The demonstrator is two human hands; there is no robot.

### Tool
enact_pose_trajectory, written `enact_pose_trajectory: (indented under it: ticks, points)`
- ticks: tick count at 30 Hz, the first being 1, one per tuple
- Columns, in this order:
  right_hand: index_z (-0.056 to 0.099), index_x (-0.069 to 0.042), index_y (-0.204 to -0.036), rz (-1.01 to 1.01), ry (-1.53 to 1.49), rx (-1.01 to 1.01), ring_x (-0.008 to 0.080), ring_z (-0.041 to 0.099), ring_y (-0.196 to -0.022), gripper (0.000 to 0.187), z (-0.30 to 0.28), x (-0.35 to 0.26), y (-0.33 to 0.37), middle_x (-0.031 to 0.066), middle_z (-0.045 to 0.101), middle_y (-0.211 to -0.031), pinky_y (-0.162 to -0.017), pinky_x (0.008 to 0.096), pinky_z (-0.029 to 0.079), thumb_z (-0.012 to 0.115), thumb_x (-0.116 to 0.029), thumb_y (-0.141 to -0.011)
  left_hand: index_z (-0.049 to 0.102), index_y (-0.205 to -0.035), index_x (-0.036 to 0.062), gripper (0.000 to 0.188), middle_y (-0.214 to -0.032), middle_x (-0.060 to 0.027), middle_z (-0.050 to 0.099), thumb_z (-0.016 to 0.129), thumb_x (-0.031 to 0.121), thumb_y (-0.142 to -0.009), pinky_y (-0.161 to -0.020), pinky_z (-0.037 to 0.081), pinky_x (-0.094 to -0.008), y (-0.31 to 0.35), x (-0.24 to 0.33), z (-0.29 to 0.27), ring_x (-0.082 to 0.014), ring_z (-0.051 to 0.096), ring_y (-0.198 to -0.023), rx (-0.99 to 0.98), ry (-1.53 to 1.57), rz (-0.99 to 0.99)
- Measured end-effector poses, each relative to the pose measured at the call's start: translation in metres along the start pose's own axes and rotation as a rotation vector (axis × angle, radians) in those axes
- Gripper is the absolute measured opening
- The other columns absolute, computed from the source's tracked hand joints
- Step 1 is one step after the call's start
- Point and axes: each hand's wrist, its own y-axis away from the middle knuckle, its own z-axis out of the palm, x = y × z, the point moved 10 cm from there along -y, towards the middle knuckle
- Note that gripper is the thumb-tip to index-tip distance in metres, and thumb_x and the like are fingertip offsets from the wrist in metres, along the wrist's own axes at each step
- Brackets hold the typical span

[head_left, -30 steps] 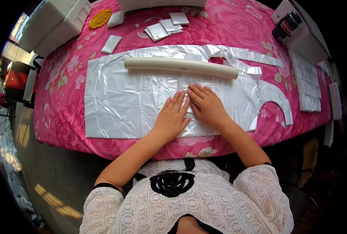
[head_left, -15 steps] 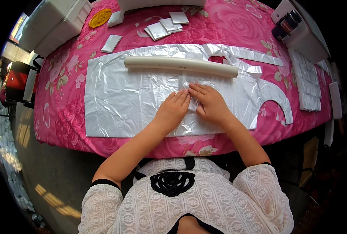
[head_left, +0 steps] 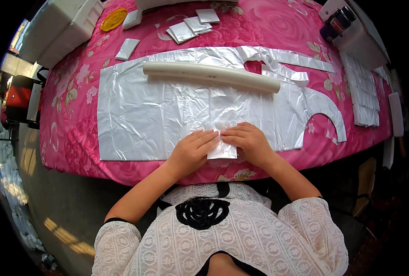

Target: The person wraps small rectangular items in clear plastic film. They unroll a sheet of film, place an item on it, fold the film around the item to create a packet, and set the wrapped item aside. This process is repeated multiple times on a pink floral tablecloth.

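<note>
hands (head_left: 195, 148) moved nearer, touching glossy folded film (head_left: 223, 151)

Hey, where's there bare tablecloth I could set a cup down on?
Bare tablecloth shows at the far side, between the folded packets and the pale box on the right, and in a strip left of the silvery sheet. It's crowded mid-table: the sheet carries a pipe, and the left hand and right hand touch a folded piece by the near edge.

Pink floral tablecloth (head_left: 285, 28) beneath silvery sheet (head_left: 133, 112), folded packets (head_left: 182, 32), yellow disc (head_left: 114, 20)
</note>
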Motion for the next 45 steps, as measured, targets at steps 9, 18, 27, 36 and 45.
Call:
enact_pose_trajectory:
  ticks: [9,18,27,36,45]
  points:
    - [0.065,-0.007,-0.095,-0.053,0.117,0.011,0.0194,0.061,-0.094,0.026,-0.001,-0.007,0.002,0.0044,0.065,-0.101,-0.083,0.0345,0.047,0.06,-0.007,-0.069,0.062,-0.1,0.0041,0.028,-0.111,-0.0093,0.061,0.057,0.001,-0.073,-0.093,0.044,-0.0386,0.005,0.002,0.006,-0.0232,0.058,-0.105,-0.016,-0.051,0.067]
    - [0.066,-0.008,-0.092,-0.058,0.149,0.059,0.0192,0.063,-0.092,0.023,-0.002,-0.008,0.006,0.0042,0.066,-0.1,-0.078,0.0341,0.049,0.059,-0.01,-0.07,0.062,-0.102,0.0044,0.028,-0.112,-0.0081,0.061,0.057,0.002,-0.074,-0.093,0.044,-0.0382,0.009,0.003,0.008,-0.0215,0.058,-0.104,-0.009,-0.041,0.066]
    - [0.066,-0.007,-0.091,-0.074,0.139,0.089,0.0191,0.063,-0.091,0.022,-0.002,-0.008,0.008,0.005,0.066,-0.099,-0.076,0.0329,0.05,0.058,-0.01,-0.071,0.062,-0.103,0.005,0.032,-0.113,-0.0076,0.06,0.058,0.002,-0.071,-0.096,0.041,-0.0403,0.004,0.003,0.005,-0.0213,0.057,-0.107,-0.025,-0.062,0.048]
    - [0.064,-0.008,-0.081,-0.086,0.114,0.19,0.0208,0.062,-0.09,0.017,-0.015,-0.023,0.006,0.0027,0.065,-0.093,-0.072,0.0328,0.051,0.063,-0.005,-0.064,0.063,-0.094,0.0079,0.024,-0.108,-0.0054,0.063,0.06,0.006,-0.071,-0.09,0.045,-0.0373,0.005,0.011,-0.009,-0.0191,0.06,-0.099,0.075,-0.03,0.097]
    - [0.063,-0.01,-0.073,-0.117,0.134,0.198,0.0175,0.062,-0.089,0.012,-0.015,-0.025,0.009,-0.002,0.065,-0.085,-0.072,0.0332,0.05,0.065,-0.004,-0.063,0.064,-0.09,0.0082,0.017,-0.089,-0.0028,0.064,0.059,0.01,-0.074,-0.079,0.052,-0.0323,0.007,0.028,-0.019,-0.015,0.063,-0.083,0.131,-0.037,0.212]
